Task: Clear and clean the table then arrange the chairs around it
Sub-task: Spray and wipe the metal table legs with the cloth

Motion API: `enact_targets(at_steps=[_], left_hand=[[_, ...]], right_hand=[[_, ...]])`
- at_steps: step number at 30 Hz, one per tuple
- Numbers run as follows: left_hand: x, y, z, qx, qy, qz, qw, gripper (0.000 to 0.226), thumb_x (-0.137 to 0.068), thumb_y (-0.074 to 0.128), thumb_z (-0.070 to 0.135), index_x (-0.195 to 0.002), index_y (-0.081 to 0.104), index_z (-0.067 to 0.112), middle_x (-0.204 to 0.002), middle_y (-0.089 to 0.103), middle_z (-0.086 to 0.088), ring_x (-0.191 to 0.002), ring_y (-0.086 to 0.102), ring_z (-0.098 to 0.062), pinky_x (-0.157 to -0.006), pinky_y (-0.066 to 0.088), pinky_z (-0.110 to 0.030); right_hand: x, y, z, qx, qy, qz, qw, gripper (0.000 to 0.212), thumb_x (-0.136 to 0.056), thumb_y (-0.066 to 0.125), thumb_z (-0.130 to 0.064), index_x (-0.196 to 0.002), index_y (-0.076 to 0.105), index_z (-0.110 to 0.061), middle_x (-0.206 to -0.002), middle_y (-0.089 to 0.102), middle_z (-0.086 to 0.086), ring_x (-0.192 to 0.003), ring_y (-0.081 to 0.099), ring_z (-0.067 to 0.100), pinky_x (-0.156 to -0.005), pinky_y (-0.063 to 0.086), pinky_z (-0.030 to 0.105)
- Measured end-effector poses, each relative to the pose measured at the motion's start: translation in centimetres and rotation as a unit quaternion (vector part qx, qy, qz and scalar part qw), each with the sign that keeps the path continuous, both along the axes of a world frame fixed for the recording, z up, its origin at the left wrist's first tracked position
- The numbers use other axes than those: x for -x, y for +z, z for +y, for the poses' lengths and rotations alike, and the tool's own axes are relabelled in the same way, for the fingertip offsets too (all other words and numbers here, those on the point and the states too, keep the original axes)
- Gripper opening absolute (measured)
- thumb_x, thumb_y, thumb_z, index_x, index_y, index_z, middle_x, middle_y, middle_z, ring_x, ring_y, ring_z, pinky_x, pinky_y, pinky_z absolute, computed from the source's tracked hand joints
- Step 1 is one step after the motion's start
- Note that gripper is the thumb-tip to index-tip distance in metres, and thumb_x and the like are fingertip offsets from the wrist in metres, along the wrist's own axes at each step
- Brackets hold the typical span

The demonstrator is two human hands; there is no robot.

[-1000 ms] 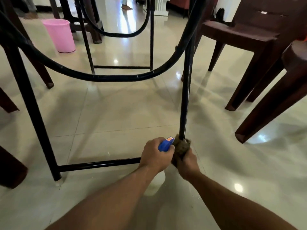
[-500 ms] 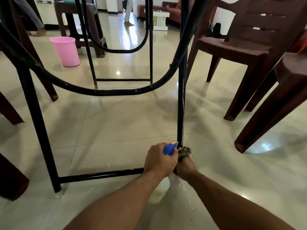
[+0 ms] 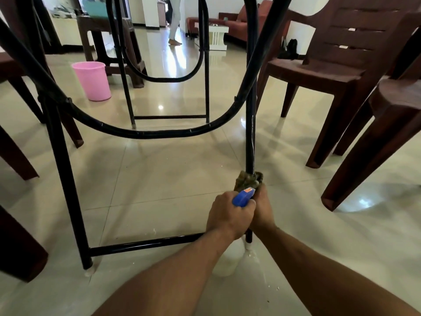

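I look under the table at its black metal frame (image 3: 68,179). My left hand (image 3: 227,215) grips a spray bottle with a blue trigger head (image 3: 242,198); its white body (image 3: 227,263) shows below my wrist. My right hand (image 3: 262,208) grips a brownish cloth (image 3: 247,180) wrapped round the near right table leg (image 3: 250,133), low down near the floor. Both hands touch each other beside that leg.
Brown plastic chairs (image 3: 341,71) stand at the right, with more chair legs (image 3: 13,160) at the left. A pink bucket (image 3: 92,79) sits on the tiled floor beyond the table. White specks lie on the floor near the leg's foot. A person walks far back.
My right hand with the cloth has slid up the table leg a little. The view has tilted upward, showing more of the room.
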State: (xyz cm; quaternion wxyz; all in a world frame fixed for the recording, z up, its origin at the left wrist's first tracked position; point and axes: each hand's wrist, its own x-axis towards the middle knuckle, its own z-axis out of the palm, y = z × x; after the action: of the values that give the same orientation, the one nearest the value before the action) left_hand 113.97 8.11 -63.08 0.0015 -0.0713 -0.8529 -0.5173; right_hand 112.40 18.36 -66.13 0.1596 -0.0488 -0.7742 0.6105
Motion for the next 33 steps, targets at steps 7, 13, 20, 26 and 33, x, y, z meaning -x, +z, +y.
enact_targets(at_steps=[7,13,20,26,33], left_hand=[[1.3,1.3,-0.8,-0.037,0.033,0.007,0.999,0.031,-0.085,0.066,0.041,-0.065,0.057,0.018,-0.056,0.052,0.006,-0.054,0.048,-0.016,-0.057,0.049,-0.034],[2.5,2.7,-0.9,-0.064,0.066,0.011,0.996,0.029,-0.080,0.062,0.043,-0.077,0.071,0.016,-0.061,0.064,0.001,-0.060,0.063,-0.026,-0.062,0.059,-0.042],[3.1,5.3,-0.9,-0.106,0.052,0.031,0.993,0.028,-0.077,0.061,0.040,-0.062,0.057,0.017,-0.051,0.051,0.008,-0.051,0.052,-0.018,-0.056,0.055,-0.040],[3.7,7.2,-1.1,-0.154,0.047,0.024,0.987,0.025,-0.074,0.062,0.037,-0.070,0.066,0.012,-0.051,0.057,-0.002,-0.054,0.058,-0.030,-0.058,0.059,-0.053],[4.7,8.4,-1.4,-0.164,0.025,0.036,0.986,0.033,-0.070,0.061,0.038,-0.071,0.063,0.004,-0.056,0.055,-0.011,-0.054,0.052,-0.032,-0.059,0.055,-0.056]], right_hand=[[-1.0,-5.3,1.3,-0.229,0.036,-0.247,0.941,0.018,-0.097,0.055,-0.019,-0.114,0.052,-0.023,-0.109,0.061,0.001,-0.101,0.063,0.024,-0.081,0.053,0.035],[1.1,2.2,0.3,-0.126,-0.051,-0.027,0.990,0.020,-0.095,0.057,-0.020,-0.112,0.048,-0.026,-0.092,0.063,-0.017,-0.074,0.060,-0.001,-0.058,0.042,0.013],[-0.5,0.9,-0.9,-0.091,-0.052,-0.084,0.991,0.019,-0.094,0.060,-0.019,-0.085,0.048,-0.031,-0.074,0.061,-0.004,-0.065,0.059,0.012,-0.050,0.042,0.017],[3.0,5.5,-1.2,-0.094,-0.063,0.021,0.993,0.017,-0.090,0.060,-0.022,-0.098,0.052,-0.035,-0.086,0.068,-0.012,-0.076,0.065,0.003,-0.055,0.045,0.014],[3.6,4.1,0.4,-0.174,-0.051,-0.028,0.983,0.022,-0.092,0.054,-0.033,-0.112,0.050,-0.025,-0.092,0.067,-0.010,-0.079,0.065,0.008,-0.066,0.057,0.041]])
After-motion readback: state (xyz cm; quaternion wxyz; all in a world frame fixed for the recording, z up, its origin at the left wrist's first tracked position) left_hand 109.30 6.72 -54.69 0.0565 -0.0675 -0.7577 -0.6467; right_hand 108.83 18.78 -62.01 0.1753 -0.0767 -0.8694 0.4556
